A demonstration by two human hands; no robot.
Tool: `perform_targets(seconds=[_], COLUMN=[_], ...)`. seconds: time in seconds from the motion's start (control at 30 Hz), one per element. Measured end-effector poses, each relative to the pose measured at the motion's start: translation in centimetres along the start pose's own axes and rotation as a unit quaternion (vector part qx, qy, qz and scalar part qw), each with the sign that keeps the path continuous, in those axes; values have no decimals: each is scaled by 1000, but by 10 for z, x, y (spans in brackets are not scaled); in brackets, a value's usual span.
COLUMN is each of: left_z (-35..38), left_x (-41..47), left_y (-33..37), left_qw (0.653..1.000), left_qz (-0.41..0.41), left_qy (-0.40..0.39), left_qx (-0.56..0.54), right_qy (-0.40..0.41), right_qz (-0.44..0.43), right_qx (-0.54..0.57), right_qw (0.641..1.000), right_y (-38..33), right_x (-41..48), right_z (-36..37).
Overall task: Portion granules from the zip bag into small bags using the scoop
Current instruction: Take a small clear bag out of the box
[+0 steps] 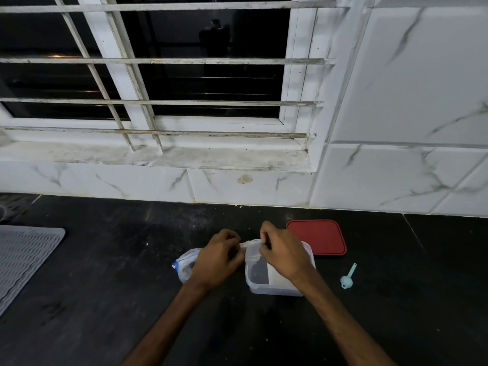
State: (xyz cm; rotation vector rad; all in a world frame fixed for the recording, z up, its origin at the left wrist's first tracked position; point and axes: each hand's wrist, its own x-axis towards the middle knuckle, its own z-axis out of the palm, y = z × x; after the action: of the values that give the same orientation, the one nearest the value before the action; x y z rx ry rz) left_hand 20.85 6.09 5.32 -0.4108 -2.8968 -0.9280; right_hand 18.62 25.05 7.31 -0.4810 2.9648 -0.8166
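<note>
Two hands, left (217, 257), right (284, 256), seemingly pinch small bag (253, 244).

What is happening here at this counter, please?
A person at a dark counter works on a small bag with both hands. The left hand and the right hand pinch its top, just over a clear container. The zip bag lies to the left, partly hidden by the left hand. The scoop lies on the counter to the right, apart from both hands. A red lid lies behind the container.
</note>
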Motion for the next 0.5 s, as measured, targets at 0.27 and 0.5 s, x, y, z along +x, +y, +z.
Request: perform_targets(seconds=[0.27, 0.5], left_z=[13, 15], left_x=[-8, -6], left_y=[-2, 0], left_qw=[987, 986], left_qz=[-1, -12], left_qy=[-16, 61], left_qx=[-161, -156], right_qy=[-7, -26], right_qz=[-39, -30], right_qx=[121, 99], right_qw=[992, 994], right_y=[-19, -24], right_x=[3, 2], right_z=[-2, -9])
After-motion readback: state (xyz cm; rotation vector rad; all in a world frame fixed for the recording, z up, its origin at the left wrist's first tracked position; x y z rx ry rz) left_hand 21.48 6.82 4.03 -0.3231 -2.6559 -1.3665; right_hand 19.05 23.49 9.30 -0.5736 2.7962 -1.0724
